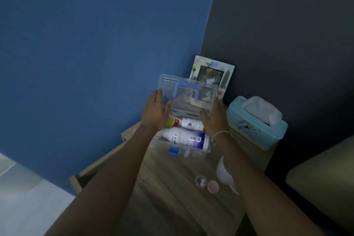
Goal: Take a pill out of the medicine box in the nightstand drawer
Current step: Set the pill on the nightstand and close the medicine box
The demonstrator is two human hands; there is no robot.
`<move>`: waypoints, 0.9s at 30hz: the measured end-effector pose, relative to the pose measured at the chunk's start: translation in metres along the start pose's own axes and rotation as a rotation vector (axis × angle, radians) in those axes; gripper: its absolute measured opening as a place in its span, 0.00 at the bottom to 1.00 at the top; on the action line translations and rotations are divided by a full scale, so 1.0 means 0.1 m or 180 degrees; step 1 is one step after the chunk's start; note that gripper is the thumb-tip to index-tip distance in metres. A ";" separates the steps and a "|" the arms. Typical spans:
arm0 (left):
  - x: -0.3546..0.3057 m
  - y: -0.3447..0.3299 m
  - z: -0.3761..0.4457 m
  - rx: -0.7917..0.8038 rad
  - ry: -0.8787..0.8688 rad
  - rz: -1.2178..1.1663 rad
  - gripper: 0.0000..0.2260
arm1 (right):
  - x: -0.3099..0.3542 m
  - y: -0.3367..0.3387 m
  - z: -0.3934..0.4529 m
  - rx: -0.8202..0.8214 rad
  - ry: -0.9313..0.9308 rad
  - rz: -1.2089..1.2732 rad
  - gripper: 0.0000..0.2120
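Observation:
A clear plastic medicine box [199, 150] stands on top of the wooden nightstand [172, 193]. Its transparent lid [187, 94], with a blue handle, is raised upright. My left hand [156, 113] grips the lid's left edge and my right hand [214, 119] grips its right edge. Inside the box lie a large white bottle with a blue label [185, 138], a smaller white bottle [191, 123] and a red and yellow pack [171, 122]. A blue latch [174, 151] sits on the box's front wall. No loose pill is visible.
A picture frame [210, 74] leans in the wall corner behind the box. A teal tissue box [256, 122] stands to the right. A small clear cap [200, 181], a pink lid [213, 186] and a white object [225, 174] lie nearer me. The drawer [99, 161] is open at left.

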State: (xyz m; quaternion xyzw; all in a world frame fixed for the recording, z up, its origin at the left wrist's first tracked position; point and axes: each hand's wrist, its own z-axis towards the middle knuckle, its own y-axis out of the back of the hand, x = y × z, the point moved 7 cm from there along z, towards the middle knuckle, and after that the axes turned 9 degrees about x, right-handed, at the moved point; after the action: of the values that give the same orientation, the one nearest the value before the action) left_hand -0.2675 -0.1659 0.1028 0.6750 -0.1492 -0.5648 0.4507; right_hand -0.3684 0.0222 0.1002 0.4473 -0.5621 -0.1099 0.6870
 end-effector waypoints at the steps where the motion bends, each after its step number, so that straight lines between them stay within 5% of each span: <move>1: 0.06 -0.03 0.10 0.0049 0.0097 -0.0146 0.27 | -0.05 -0.02 0.10 0.0026 -0.0152 0.0205 0.38; 7: 0.31 -0.16 0.41 0.0279 0.0690 -0.1193 0.24 | -0.31 -0.18 0.35 0.0214 -0.1084 0.2438 0.30; 14: 0.34 -0.04 0.29 -0.0024 0.0730 -0.1955 0.18 | -0.29 -0.14 0.16 0.0114 -0.1159 0.3787 0.28; 18: 0.35 0.04 0.16 0.0011 0.0936 -0.2677 0.28 | -0.39 -0.06 0.01 -0.0013 -0.1238 0.3873 0.29; 23: 0.35 0.14 -0.06 -0.0005 0.0969 -0.3159 0.27 | -0.34 0.03 -0.14 0.0332 -0.1143 0.3906 0.24; 27: 0.46 0.15 -0.28 0.0088 0.1001 -0.3114 0.31 | -0.35 0.11 -0.26 0.0247 -0.0922 0.3149 0.03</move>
State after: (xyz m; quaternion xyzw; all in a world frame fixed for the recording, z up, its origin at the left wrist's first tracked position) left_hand -0.2235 -0.1948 0.0841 0.7485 0.2462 -0.5992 0.1416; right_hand -0.3615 0.0645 0.0852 0.1333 -0.7993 0.1883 0.5548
